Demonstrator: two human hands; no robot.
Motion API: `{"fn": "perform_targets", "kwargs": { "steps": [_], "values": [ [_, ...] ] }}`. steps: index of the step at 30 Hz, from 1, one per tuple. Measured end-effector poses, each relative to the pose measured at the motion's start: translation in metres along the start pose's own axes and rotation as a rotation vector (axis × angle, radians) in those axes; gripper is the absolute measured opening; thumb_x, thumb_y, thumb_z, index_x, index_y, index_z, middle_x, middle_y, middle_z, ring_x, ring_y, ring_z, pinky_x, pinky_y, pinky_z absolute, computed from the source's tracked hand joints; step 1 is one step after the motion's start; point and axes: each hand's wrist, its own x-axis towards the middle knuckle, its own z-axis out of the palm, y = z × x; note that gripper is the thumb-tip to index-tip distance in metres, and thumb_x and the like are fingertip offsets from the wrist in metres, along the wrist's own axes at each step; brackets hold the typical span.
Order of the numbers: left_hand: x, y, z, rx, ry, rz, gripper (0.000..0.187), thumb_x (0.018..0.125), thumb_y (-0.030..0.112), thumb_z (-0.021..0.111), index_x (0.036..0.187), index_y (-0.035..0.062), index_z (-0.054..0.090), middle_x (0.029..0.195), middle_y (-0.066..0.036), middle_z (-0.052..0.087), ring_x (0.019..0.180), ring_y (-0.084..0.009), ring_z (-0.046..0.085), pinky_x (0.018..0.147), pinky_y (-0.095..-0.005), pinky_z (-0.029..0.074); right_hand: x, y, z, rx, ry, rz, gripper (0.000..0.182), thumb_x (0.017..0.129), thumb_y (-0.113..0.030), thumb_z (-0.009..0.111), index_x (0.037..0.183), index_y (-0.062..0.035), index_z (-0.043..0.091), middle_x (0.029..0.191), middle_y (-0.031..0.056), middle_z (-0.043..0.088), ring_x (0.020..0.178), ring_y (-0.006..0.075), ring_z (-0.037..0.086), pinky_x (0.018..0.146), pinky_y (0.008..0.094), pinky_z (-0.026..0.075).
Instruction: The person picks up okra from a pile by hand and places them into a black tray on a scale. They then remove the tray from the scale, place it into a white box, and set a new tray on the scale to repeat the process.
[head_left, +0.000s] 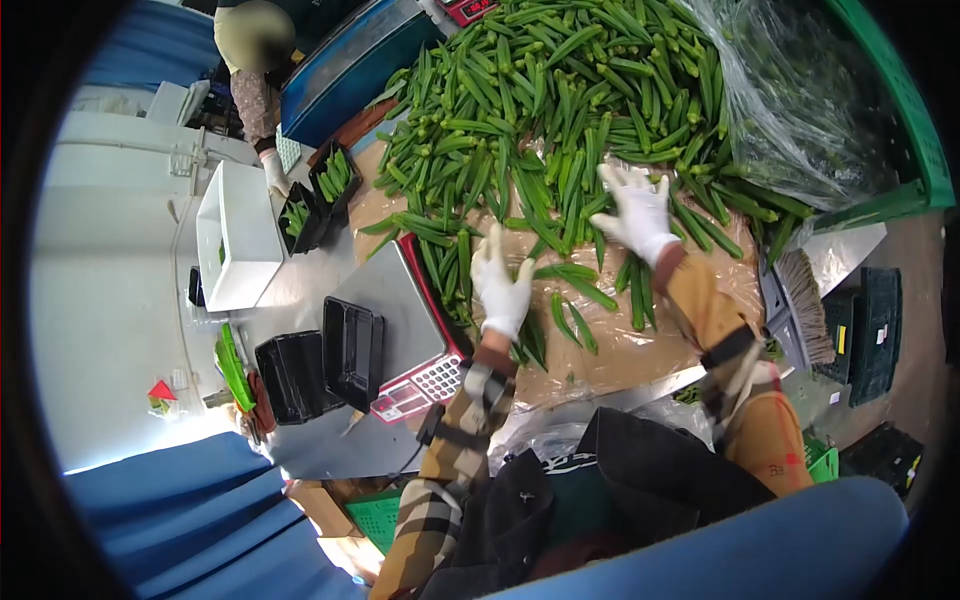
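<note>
Fingers of my white-gloved left hand (500,288) are spread, palm down, over the near edge of the large heap of green okra pods (560,100); I cannot tell whether they pinch a pod. Fingers of my white-gloved right hand (637,212) are also spread, resting on pods further into the heap. Both forearms, in plaid sleeves, reach forward from below. The heap lies on brown paper (640,350), with a bare strip of paper showing between the hands and the table edge. Left of my left hand sits one grey weighing scale (395,300) bearing one black plastic tray (352,350); a second tray (290,375) lies beside it. Farther off, a co-worker's gloved hand (276,175) touches two black trays filled with okra (320,195).
</note>
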Motion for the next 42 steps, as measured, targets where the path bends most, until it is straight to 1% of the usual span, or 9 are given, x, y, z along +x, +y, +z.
{"fn": "perform_targets", "kwargs": {
  "steps": [4, 10, 16, 20, 22, 27, 30, 35, 42],
  "values": [
    [-0.009, 0.027, 0.024, 0.3, -0.398, -0.065, 0.078, 0.085, 0.043, 0.067, 0.154, 0.027, 0.034, 0.157, -0.017, 0.033, 0.141, -0.0461, 0.031, 0.113, -0.0657, 0.02, -0.013, -0.033, 0.006, -0.108, -0.211, -0.051, 0.077, 0.074, -0.05, 0.077, 0.143, -0.0329, 0.049, 0.153, 0.0139, 0.04, 0.147, 0.0339, 0.027, 0.108, 0.0778, 0.012],
    [-0.097, 0.059, 0.002, 0.274, -0.414, 0.198, 0.077, 0.087, 0.035, 0.066, 0.155, 0.0294, 0.03, 0.16, -0.018, 0.026, 0.144, -0.0482, 0.023, 0.114, -0.0679, 0.015, -0.094, 0.022, 0.002, -0.058, -0.264, -0.445, 0.069, 0.077, -0.038, 0.075, 0.141, -0.0277, 0.052, 0.141, 0.0092, 0.052, 0.139, 0.0293, 0.04, 0.119, 0.0627, 0.007],
    [-0.178, 0.052, -0.02, 0.284, -0.521, 0.206, 0.075, 0.086, 0.034, 0.068, 0.153, 0.0267, 0.035, 0.162, -0.016, 0.021, 0.143, -0.0514, 0.019, 0.112, -0.0699, 0.016, -0.144, 0.094, -0.012, -0.069, -0.108, -0.178, 0.065, 0.087, -0.035, 0.067, 0.148, -0.0295, 0.045, 0.155, 0.0099, 0.039, 0.146, 0.0336, 0.027, 0.118, 0.0635, 0.004],
    [-0.2, 0.049, -0.027, 0.208, -0.521, 0.244, 0.07, 0.087, 0.035, 0.067, 0.151, 0.0228, 0.04, 0.161, -0.014, 0.023, 0.143, -0.0517, 0.018, 0.113, -0.0677, 0.016, -0.156, 0.078, -0.015, -0.074, 0.015, -0.175, 0.069, 0.083, -0.03, 0.07, 0.147, -0.0247, 0.046, 0.152, 0.0104, 0.041, 0.145, 0.0336, 0.029, 0.119, 0.0617, 0.006],
    [-0.203, 0.051, -0.031, 0.113, -0.421, 0.232, 0.052, 0.088, 0.026, 0.066, 0.138, 0.0162, 0.055, 0.152, -0.014, 0.04, 0.139, -0.0487, 0.027, 0.114, -0.061, 0.022, -0.157, 0.053, -0.012, 0.006, 0.111, -0.198, 0.068, 0.081, -0.024, 0.072, 0.144, -0.0182, 0.049, 0.15, 0.01, 0.045, 0.143, 0.0332, 0.033, 0.12, 0.0564, 0.009],
    [-0.207, 0.036, -0.032, -0.208, -0.188, 0.083, 0.019, 0.088, 0.009, 0.065, 0.107, 0.0064, 0.069, 0.117, -0.012, 0.067, 0.119, -0.0359, 0.054, 0.106, -0.0445, 0.039, -0.174, -0.018, 0.026, 0.286, 0.089, -0.393, 0.06, 0.079, -0.014, 0.07, 0.137, -0.0108, 0.054, 0.133, 0.0133, 0.057, 0.127, 0.0341, 0.049, 0.109, 0.0446, 0.037],
    [-0.197, 0.032, -0.035, -0.238, 0.075, -0.056, 0.02, 0.086, 0.005, 0.067, 0.106, 0.0048, 0.066, 0.11, -0.013, 0.067, 0.106, -0.0343, 0.06, 0.1, -0.0422, 0.045, -0.198, -0.042, 0.059, 0.271, 0.044, -0.403, 0.061, 0.081, -0.012, 0.067, 0.14, -0.0093, 0.052, 0.135, 0.0164, 0.055, 0.124, 0.0344, 0.051, 0.105, 0.0438, 0.041],
    [-0.179, 0.002, -0.035, -0.523, 0.145, -0.458, 0.021, 0.095, 0.005, 0.061, 0.115, -0.0008, 0.062, 0.11, -0.007, 0.067, 0.105, -0.0146, 0.061, 0.095, -0.0291, 0.047, -0.208, -0.029, 0.047, 0.548, 0.125, -0.29, 0.038, 0.083, -0.012, 0.066, 0.12, -0.0063, 0.066, 0.116, 0.013, 0.068, 0.111, 0.0311, 0.059, 0.098, 0.0426, 0.045],
    [-0.16, -0.01, -0.022, -0.658, 0.121, -0.518, 0.044, 0.092, 0.007, 0.065, 0.133, -0.0012, 0.052, 0.125, -0.014, 0.061, 0.112, -0.0202, 0.06, 0.097, -0.0305, 0.047, -0.187, -0.027, 0.025, 0.557, 0.214, -0.227, 0.024, 0.084, -0.009, 0.067, 0.108, -0.0067, 0.072, 0.106, 0.012, 0.071, 0.101, 0.0312, 0.064, 0.093, 0.041, 0.049]
  ]
}}
